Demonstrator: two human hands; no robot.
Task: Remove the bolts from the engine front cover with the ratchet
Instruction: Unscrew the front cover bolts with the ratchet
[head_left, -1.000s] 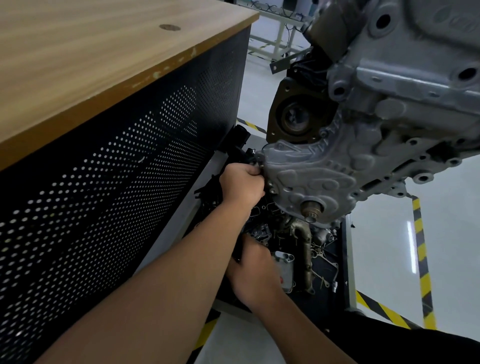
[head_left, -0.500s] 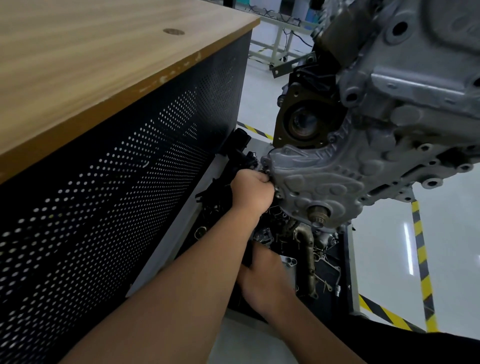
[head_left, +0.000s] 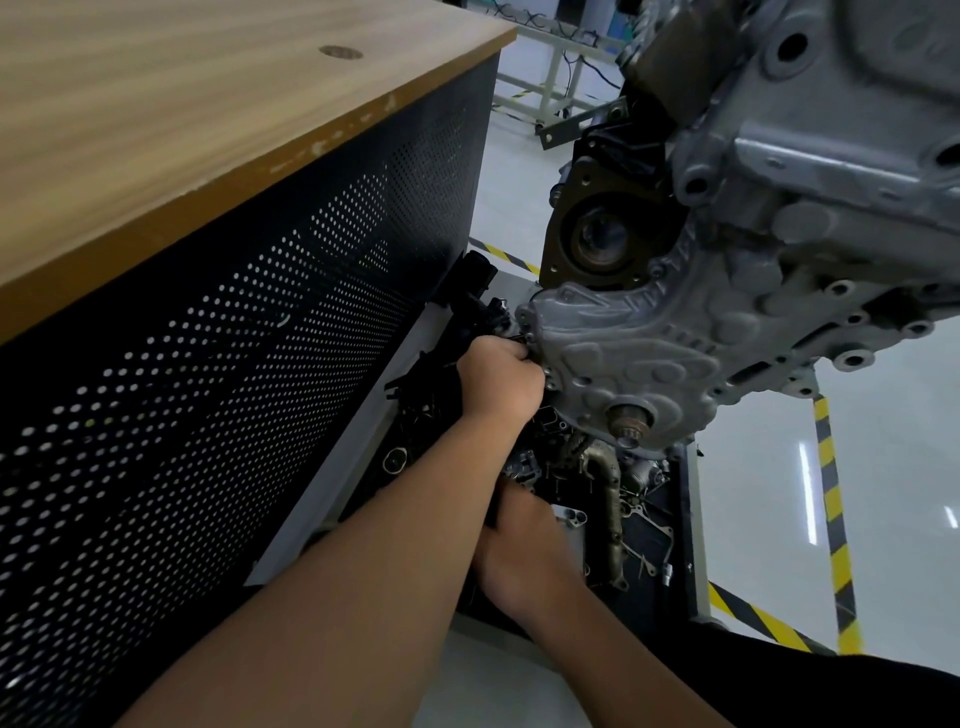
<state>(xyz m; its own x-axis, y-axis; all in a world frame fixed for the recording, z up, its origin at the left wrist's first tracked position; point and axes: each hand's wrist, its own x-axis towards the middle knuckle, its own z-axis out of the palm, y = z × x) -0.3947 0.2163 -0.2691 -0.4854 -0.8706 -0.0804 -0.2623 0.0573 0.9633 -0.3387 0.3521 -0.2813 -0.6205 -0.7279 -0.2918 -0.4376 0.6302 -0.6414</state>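
The grey cast engine front cover (head_left: 649, 353) hangs at the right, with the crank snout (head_left: 628, 422) at its lower end. My left hand (head_left: 498, 382) is curled tight against the cover's left edge, beside a small bolt (head_left: 550, 372); what it grips is hidden by its fingers. Below it, my right hand (head_left: 524, 551) holds the dark handle of the ratchet (head_left: 492, 512). The ratchet's head is hidden behind my left forearm and hand.
A wooden-topped bench (head_left: 208, 130) with a black perforated side panel (head_left: 234, 374) stands close on the left. Under the engine a dark tray (head_left: 688, 519) holds several loose engine parts, including a pipe (head_left: 610, 499). Yellow-black tape (head_left: 831, 493) marks the glossy floor.
My right hand has shifted slightly to the right with the handle. My left hand stays at the cover's left edge. The view has wobbled a little.
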